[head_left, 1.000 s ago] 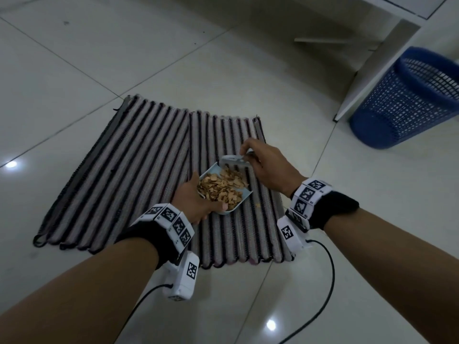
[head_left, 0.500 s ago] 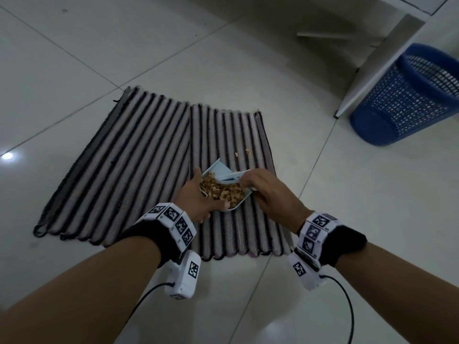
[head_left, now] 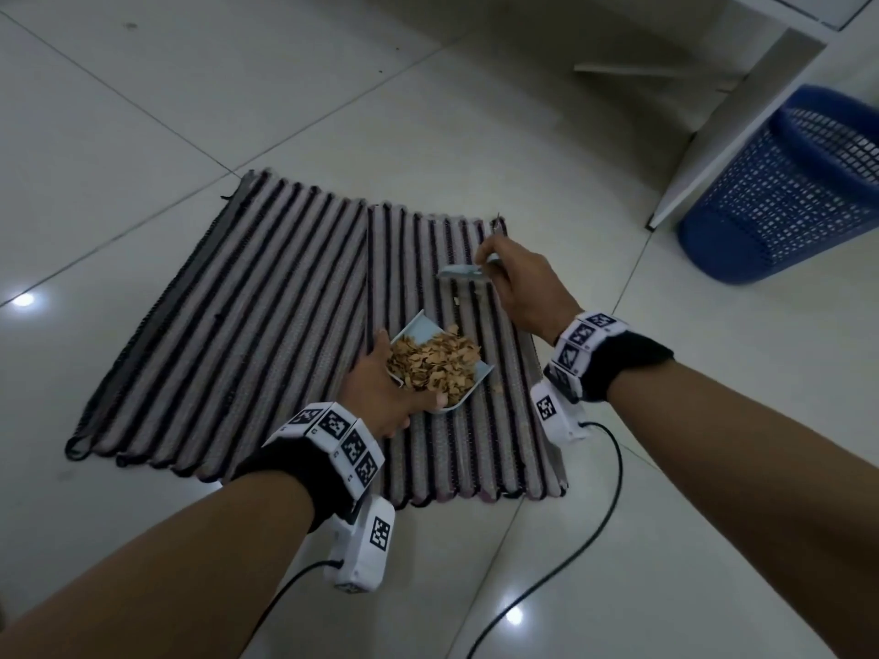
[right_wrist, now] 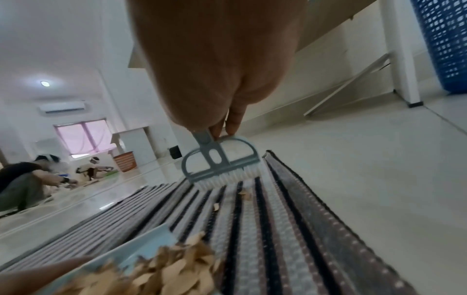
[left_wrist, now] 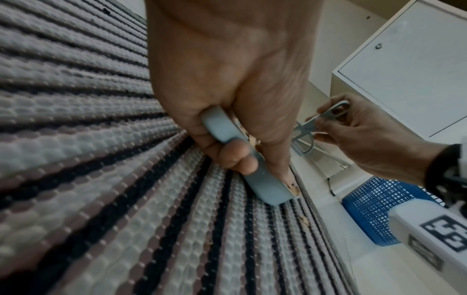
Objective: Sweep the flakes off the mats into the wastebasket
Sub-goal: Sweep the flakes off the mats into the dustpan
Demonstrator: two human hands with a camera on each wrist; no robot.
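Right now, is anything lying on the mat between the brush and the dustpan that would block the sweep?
Nothing visible blocks it. Between the brush and the dustpan lie only bare mat ribs and a few loose flakes, which are the sweep's target.

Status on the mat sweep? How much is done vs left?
Done: most flakes sit piled in the dustpan, which the left hand holds on the right mat.
In hand: the right hand holds the small brush at the mat's far end, with stray flakes ahead of it.
Left: sweep in those strays and the few beside the pan, then empty it into the blue wastebasket; nothing is dumped yet.
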